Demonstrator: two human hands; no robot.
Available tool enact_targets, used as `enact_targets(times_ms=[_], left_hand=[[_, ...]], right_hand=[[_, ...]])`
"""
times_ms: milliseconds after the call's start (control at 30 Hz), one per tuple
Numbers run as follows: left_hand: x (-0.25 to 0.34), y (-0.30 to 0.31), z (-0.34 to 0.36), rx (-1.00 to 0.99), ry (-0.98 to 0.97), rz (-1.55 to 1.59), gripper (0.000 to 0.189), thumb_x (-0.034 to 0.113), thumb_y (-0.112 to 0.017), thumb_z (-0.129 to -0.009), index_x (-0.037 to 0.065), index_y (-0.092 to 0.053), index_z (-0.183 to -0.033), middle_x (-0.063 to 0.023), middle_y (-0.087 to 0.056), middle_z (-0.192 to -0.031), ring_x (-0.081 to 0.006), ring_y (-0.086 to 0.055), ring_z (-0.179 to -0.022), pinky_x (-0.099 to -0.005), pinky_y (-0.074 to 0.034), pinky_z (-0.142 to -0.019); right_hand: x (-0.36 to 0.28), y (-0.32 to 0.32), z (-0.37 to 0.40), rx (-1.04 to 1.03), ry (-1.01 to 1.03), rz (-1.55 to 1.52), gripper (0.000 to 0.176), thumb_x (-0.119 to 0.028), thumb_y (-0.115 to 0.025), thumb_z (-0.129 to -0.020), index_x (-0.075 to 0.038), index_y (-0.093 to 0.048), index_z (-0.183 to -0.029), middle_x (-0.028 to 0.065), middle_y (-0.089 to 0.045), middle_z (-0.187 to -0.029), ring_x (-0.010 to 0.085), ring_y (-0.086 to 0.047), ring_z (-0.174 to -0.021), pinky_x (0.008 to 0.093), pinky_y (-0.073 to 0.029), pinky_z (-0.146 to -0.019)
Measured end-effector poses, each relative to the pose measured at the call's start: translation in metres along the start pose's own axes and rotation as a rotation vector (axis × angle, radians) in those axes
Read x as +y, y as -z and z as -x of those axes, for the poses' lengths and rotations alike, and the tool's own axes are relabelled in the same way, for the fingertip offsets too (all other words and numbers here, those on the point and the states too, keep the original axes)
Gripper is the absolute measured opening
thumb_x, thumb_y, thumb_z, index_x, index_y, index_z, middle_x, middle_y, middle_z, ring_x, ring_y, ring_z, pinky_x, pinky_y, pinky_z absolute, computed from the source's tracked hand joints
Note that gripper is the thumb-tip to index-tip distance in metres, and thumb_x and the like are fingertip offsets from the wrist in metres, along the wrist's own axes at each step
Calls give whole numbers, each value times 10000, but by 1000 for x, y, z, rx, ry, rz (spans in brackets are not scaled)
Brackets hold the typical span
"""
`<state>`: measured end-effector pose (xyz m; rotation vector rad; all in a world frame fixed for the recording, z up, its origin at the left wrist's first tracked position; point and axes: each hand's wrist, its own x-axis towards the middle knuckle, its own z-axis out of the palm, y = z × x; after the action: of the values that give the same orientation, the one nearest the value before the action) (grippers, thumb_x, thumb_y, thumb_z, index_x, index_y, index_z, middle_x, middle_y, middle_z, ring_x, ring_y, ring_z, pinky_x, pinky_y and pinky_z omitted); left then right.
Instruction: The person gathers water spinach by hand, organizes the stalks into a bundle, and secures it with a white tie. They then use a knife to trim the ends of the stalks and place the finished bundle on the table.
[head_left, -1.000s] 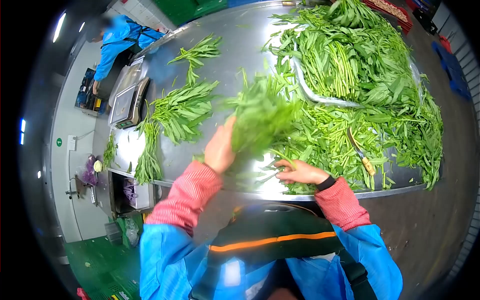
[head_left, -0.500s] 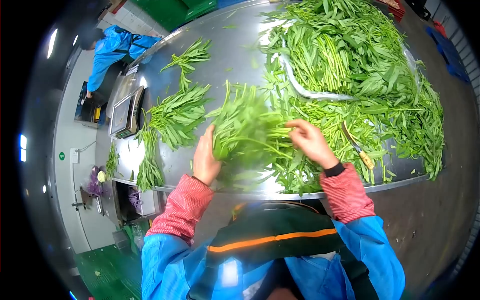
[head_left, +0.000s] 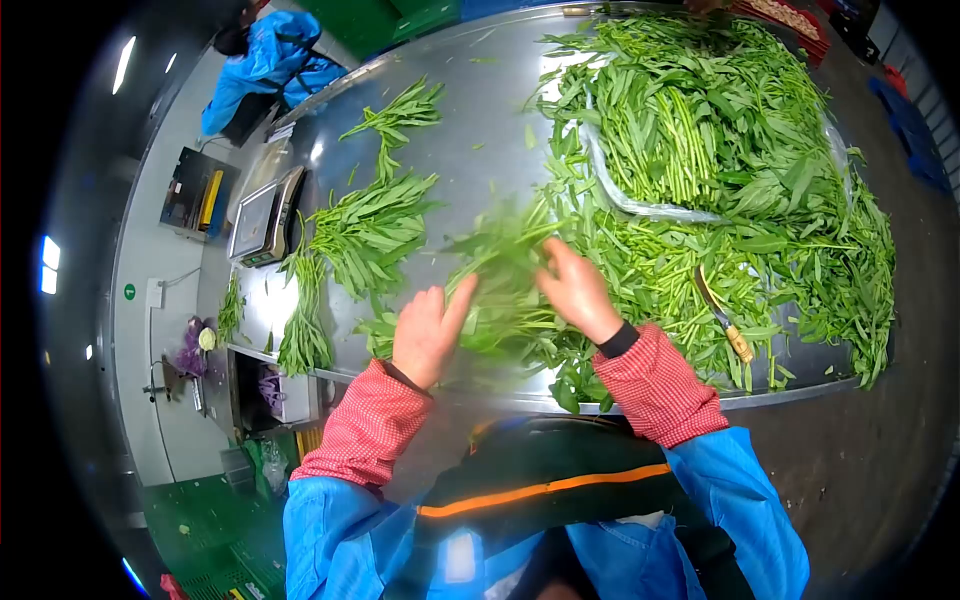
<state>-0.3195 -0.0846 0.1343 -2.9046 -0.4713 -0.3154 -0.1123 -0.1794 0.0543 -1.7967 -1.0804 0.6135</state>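
Half a second ago my hands were wider apart, with the bunch standing taller between them. Now they have closed in, and the bunch of leafy green stalks point(head_left: 503, 275) lies lower and blurred, well left of the knife point(head_left: 722, 315). My left hand point(head_left: 428, 335), farthest from the knife, is unclenched: fingers straight, thumb up, palm against the bunch's side. My right hand point(head_left: 578, 292) rests on the bunch on the knife's side. Its fingertips are sunk in the leaves, so I cannot tell whether it grasps.

The knife lies among loose greens point(head_left: 800, 270), with the big heap point(head_left: 700, 110) beyond it. The table's point(head_left: 480, 120) near edge runs just below the knife and both wrists. Bare steel opens left of the knife, past my left hand, as far as the laid bundles point(head_left: 370, 225) and the weighing scale point(head_left: 262, 215).
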Motion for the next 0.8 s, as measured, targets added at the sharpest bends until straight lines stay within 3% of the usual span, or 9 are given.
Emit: enact_targets(times_ms=[100, 267, 400, 500, 600, 633, 667, 733, 800], left_hand=[[-6, 5, 9, -21, 29, 36, 645, -28, -537, -696, 89, -485, -1328, -103, -428, -754, -270, -479, -673, -377, -416, -581], [-25, 7, 29, -1, 56, 35, 659, -54, -552, -671, 77, -494, -1315, -114, -425, -749, -283, -479, -665, -382, -409, -567], [-18, 8, 17, -9, -5, 18, 614, -19, -543, -707, 96, -503, -1309, -105, -419, -729, -273, -475, -645, -377, -408, -553], [-8, 11, 8, -35, -77, 4, 580, 13, -528, -735, 115, -508, -1306, -95, -415, -728, -259, -473, -649, -370, -410, -556], [-8, 17, 9, -44, -96, 40, 602, -7, -526, -719, 105, -501, -1310, -95, -416, -737, -267, -470, -662, -367, -408, -567], [-12, 17, 14, -28, -72, 67, 609, -19, -525, -712, 98, -501, -1309, -98, -415, -736, -271, -469, -663, -369, -406, -569], [-17, 16, 19, -12, -50, 94, 617, -31, -524, -705, 92, -502, -1308, -100, -414, -736, -276, -468, -664, -371, -405, -571], [-26, 14, 27, 21, -6, 167, 637, -87, -522, -664, 58, -518, -1283, -114, -417, -737, -291, -467, -671, -382, -401, -579], [-32, 15, 33, 24, 21, 197, 640, -100, -523, -650, 49, -526, -1272, -117, -417, -735, -293, -468, -671, -384, -399, -578]], right_hand=[[35, 10, -3, 233, 12, -83, 207, -102, -548, -871, -2, -581, -1049, 109, -621, -741, 208, -581, -606, 332, -462, -557], [61, 77, -9, 216, -349, -896, 261, -217, -539, -927, -36, -579, -1109, -78, -450, -579, 39, -326, -420, 218, -276, -371], [14, 27, -9, 29, -85, -56, 429, -302, -601, -898, 1, -549, -1198, 18, -587, -731, 144, -536, -587, 268, -465, -562], [-17, 6, -6, -307, -30, 149, 490, -355, -587, -894, 34, -549, -1188, 206, -653, -994, 303, -647, -858, 397, -516, -785], [22, -5, -9, -141, -50, -278, 450, -277, -608, -886, 29, -541, -1210, 209, -648, -995, 296, -647, -863, 381, -520, -763], [32, 6, -10, -114, -259, -457, 386, -187, -604, -886, 13, -546, -1211, 183, -654, -996, 257, -652, -868, 361, -524, -727], [84, -7, -17, 243, 110, -76, 324, -157, -607, -884, -13, -549, -1169, 65, -627, -918, 148, -587, -783, 244, -459, -579], [39, 51, -13, 187, -546, -823, 281, -208, -579, -924, -23, -501, -1120, -39, -487, -678, 72, -413, -505, 179, -348, -469], [56, 68, -20, 175, -422, -944, 222, -240, -576, -925, -60, -502, -1034, -29, -464, -667, 78, -414, -510, 205, -376, -474]])
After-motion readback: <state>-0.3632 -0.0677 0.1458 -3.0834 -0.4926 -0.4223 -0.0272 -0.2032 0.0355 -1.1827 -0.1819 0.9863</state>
